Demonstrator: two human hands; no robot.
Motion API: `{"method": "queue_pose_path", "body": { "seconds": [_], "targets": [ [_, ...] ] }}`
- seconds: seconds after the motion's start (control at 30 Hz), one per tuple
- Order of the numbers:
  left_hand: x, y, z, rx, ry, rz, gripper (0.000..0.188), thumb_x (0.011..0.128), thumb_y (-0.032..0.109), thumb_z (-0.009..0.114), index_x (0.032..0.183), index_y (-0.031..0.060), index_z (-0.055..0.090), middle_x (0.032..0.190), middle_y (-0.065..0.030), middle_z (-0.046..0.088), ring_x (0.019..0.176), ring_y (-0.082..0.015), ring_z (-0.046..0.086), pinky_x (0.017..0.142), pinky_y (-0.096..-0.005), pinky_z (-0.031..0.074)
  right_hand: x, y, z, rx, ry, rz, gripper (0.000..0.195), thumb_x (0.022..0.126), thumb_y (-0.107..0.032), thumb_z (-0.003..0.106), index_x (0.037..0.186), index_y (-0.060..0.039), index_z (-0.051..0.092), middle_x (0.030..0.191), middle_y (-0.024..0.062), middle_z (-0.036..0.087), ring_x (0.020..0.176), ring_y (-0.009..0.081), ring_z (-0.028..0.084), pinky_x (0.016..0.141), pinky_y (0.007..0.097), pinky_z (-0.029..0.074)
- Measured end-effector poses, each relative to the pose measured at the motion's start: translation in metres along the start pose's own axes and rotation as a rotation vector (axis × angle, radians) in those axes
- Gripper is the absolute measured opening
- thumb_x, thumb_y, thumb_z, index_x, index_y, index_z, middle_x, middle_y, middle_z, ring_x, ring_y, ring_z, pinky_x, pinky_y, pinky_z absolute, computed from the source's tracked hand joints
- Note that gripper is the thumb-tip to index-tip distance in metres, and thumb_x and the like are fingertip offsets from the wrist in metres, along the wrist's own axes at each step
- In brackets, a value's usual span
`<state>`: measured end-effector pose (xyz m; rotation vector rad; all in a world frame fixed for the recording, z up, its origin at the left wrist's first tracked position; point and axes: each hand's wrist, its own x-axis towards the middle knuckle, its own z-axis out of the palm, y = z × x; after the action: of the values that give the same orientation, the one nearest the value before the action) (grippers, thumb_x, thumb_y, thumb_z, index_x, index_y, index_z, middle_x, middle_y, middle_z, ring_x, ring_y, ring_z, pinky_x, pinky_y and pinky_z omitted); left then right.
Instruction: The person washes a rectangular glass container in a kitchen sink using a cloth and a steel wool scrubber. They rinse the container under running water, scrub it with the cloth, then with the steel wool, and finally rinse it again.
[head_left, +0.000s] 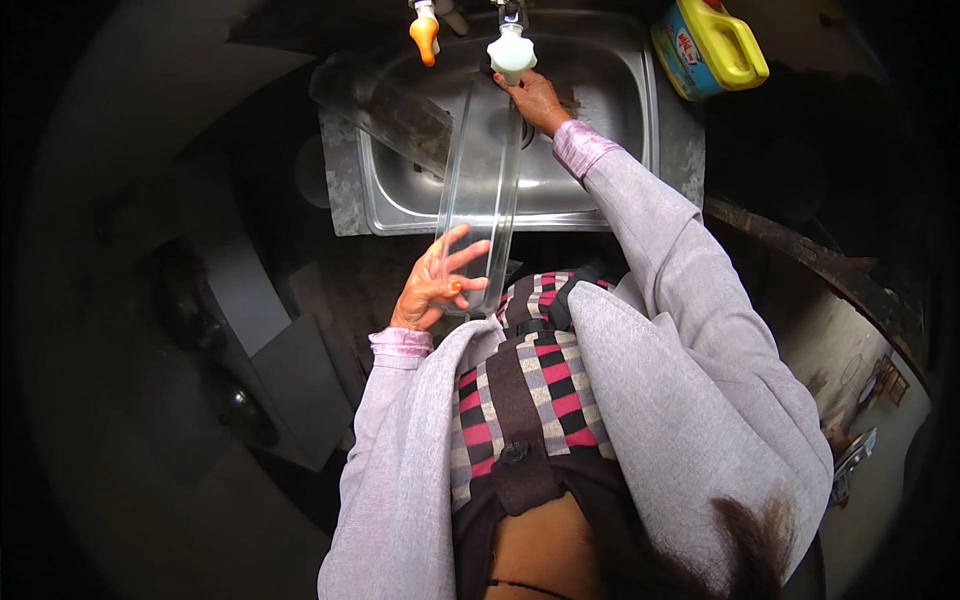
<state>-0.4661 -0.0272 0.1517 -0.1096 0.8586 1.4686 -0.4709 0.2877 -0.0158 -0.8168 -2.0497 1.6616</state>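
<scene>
A long clear tube or vase, apparently glass (484, 180), slants from under the tap with the white knob (512, 54) over the near rim of the metal sink (487, 223). My left hand (442, 281) supports its near end, fingers spread and seen through the clear wall. Close to its far end, just beneath the white knob, is my right hand (534, 97); whether its fingers grip the rim is partly hidden by the knob. A second clear cylinder (405, 112), with brownish dirt visible in it, leans across the left side of the sink.
Left of the white knob hangs an orange tap handle (424, 39). A yellow jug with a blue label (712, 49) stands to the right beyond the sink. Grey panels (300, 390) lie low at the left, and a dark curved edge (817, 262) runs along the right.
</scene>
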Motion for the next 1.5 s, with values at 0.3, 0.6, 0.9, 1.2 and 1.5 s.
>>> {"method": "queue_pose_path", "body": {
  "seconds": [0.3,0.6,0.9,1.2,1.5],
  "targets": [
    [0.052,-0.011,-0.031,-0.331,-0.033,0.289,0.078,0.077,-0.006,0.061,0.144,0.0093,0.025,0.147,-0.0087,0.031,0.100,-0.0248,0.063,0.058,-0.0213,0.057,-0.134,-0.085,0.029,0.079,-0.064,-0.301,0.038,0.093,-0.014,0.053,0.131,-0.0096,0.051,0.135,0.0125,0.049,0.129,0.0309,0.042,0.105,0.0372,0.035],
    [0.033,-0.006,-0.003,-0.220,-0.075,0.073,0.081,0.076,-0.005,0.063,0.144,0.0100,0.023,0.144,-0.0178,0.036,0.087,-0.0310,0.068,0.049,-0.0208,0.051,-0.076,-0.058,0.008,0.095,0.022,-0.063,0.039,0.095,-0.030,0.050,0.125,-0.0050,0.053,0.141,0.0171,0.041,0.136,0.0354,0.029,0.109,0.0384,0.028],
    [0.060,-0.012,-0.013,-0.283,-0.010,0.194,0.076,0.076,-0.005,0.062,0.142,0.0066,0.027,0.142,-0.0190,0.037,0.085,-0.0322,0.068,0.054,-0.0251,0.057,-0.124,-0.073,0.021,0.084,-0.144,-0.170,0.037,0.095,-0.028,0.049,0.120,-0.0013,0.057,0.143,0.0122,0.040,0.137,0.0356,0.026,0.111,0.0427,0.022],
    [0.082,-0.001,0.010,-0.168,-0.083,0.196,0.062,0.079,-0.005,0.057,0.137,0.0040,0.036,0.136,-0.0162,0.045,0.094,-0.0314,0.065,0.059,-0.0230,0.056,-0.118,-0.094,-0.007,0.196,-0.119,-0.114,0.036,0.098,-0.024,0.045,0.125,-0.0027,0.054,0.138,0.0135,0.046,0.137,0.0323,0.029,0.110,0.0411,0.024],
    [0.099,-0.017,0.002,-0.244,0.118,0.281,0.045,0.085,0.000,0.054,0.129,0.0049,0.045,0.111,-0.0065,0.060,0.089,-0.0166,0.064,0.075,-0.0315,0.057,-0.179,-0.145,-0.037,-0.271,-0.277,-0.560,0.041,0.081,-0.012,0.062,0.119,-0.0007,0.053,0.139,0.0118,0.043,0.133,0.0337,0.034,0.109,0.0455,0.028]
  ]
}}
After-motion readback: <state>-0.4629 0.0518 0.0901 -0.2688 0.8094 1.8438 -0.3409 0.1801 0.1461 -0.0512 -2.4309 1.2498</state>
